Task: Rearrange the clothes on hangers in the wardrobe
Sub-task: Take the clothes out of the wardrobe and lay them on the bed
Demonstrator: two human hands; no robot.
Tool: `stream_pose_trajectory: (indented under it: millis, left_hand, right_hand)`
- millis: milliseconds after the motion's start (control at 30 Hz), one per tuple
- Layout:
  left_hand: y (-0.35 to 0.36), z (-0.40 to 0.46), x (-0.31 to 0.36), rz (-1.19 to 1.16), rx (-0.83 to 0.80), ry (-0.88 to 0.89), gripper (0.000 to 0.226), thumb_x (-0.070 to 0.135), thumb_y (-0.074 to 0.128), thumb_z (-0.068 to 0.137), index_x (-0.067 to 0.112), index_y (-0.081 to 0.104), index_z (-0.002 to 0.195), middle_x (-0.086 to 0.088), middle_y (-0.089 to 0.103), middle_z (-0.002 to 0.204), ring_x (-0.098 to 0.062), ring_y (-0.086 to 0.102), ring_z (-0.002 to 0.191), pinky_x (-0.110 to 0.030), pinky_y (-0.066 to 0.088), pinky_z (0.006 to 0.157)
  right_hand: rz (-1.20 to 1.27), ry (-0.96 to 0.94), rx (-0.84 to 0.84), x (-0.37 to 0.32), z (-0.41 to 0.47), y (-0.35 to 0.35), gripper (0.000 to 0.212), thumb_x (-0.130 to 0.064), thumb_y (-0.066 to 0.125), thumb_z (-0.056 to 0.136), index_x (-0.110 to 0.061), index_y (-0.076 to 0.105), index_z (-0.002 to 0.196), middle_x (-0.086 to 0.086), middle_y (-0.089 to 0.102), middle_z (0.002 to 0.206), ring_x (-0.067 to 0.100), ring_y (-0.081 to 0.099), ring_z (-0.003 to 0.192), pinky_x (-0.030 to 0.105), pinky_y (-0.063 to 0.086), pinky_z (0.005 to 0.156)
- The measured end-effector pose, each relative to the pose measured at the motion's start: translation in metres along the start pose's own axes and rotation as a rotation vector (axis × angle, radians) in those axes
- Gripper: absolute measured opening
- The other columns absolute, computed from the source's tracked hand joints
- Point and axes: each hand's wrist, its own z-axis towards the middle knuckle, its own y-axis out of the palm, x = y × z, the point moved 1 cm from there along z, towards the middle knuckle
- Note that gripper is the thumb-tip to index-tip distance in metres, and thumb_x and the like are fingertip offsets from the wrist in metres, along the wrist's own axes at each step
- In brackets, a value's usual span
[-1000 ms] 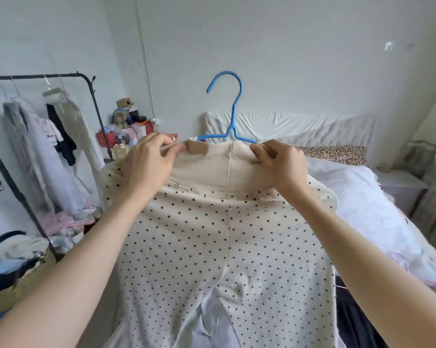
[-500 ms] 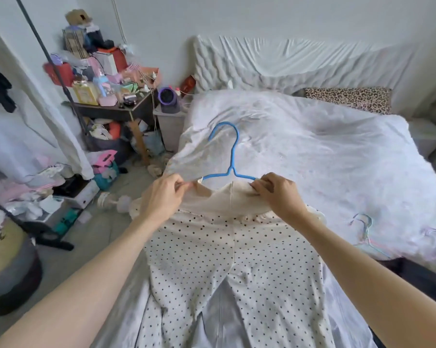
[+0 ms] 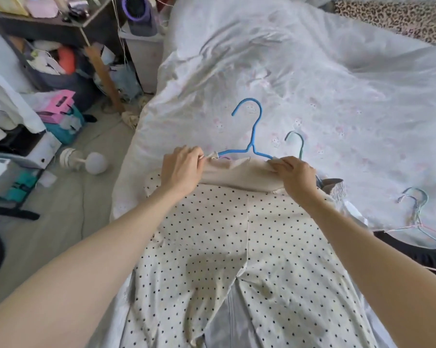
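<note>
The left hand [image 3: 180, 169] pinches the beige waistband at the blue hanger's [image 3: 249, 136] left end; the right hand [image 3: 296, 175] grips it at the right end. The polka-dot trousers [image 3: 237, 247] now lie lower, spread on the white duvet [image 3: 312, 79], no longer lifted before the wall. Spare hangers [image 3: 416, 214] lie at three o'clock, a cluttered shelf [image 3: 48, 26] at ten o'clock.

Two hands are seen, the left hand [image 3: 180, 169] and the right hand [image 3: 297, 177]. One pair of dotted pants [image 3: 237, 259] is counted. One blue hanger [image 3: 252, 136] is seen with it. One teal hanger [image 3: 296, 140] is partly hidden. More thin hangers [image 3: 416, 209] are tangled together, so they cannot be counted. One leopard pillow [image 3: 387, 17] is seen.
</note>
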Motion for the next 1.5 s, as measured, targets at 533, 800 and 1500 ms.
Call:
stream_pose_trajectory:
  millis: [533, 800, 1500]
  left_hand:
    - [0.089, -0.194, 0.044, -0.061, -0.741, 0.062, 0.054, 0.046, 0.020, 0.097, 0.042, -0.006, 0.143, 0.000, -0.035, 0.145, -0.023, -0.029, 0.137, -0.049, -0.005, 0.115]
    - [0.048, -0.273, 0.062, 0.036, -1.034, 0.085, 0.053, 0.039, 0.029, 0.100, 0.027, 0.013, 0.149, -0.003, -0.015, 0.156, -0.025, -0.010, 0.143, -0.050, -0.006, 0.113]
    - [-0.080, -0.403, 0.337, -0.157, -0.525, 0.583, 0.058, 0.037, 0.037, 0.096, 0.033, 0.007, 0.146, 0.008, -0.015, 0.150, -0.017, -0.013, 0.142, -0.038, -0.009, 0.113]
  right_hand:
    - [-0.557, -0.179, -0.288, 0.110, -0.175, 0.065, 0.053, -0.043, 0.040, 0.087, -0.025, 0.043, 0.138, 0.009, 0.037, 0.147, 0.029, 0.032, 0.136, 0.058, 0.025, 0.105]
    - [-0.626, -0.159, -0.468, 0.120, -0.282, 0.023, 0.048, -0.031, 0.065, 0.083, -0.020, 0.053, 0.128, 0.006, 0.043, 0.144, 0.023, 0.037, 0.135, 0.045, 0.022, 0.111]
    - [-0.385, 0.388, 0.210, 0.185, -0.554, -0.275, 0.061, -0.047, 0.039, 0.095, -0.027, 0.017, 0.148, -0.001, 0.011, 0.157, 0.018, 0.003, 0.145, 0.045, -0.002, 0.115]
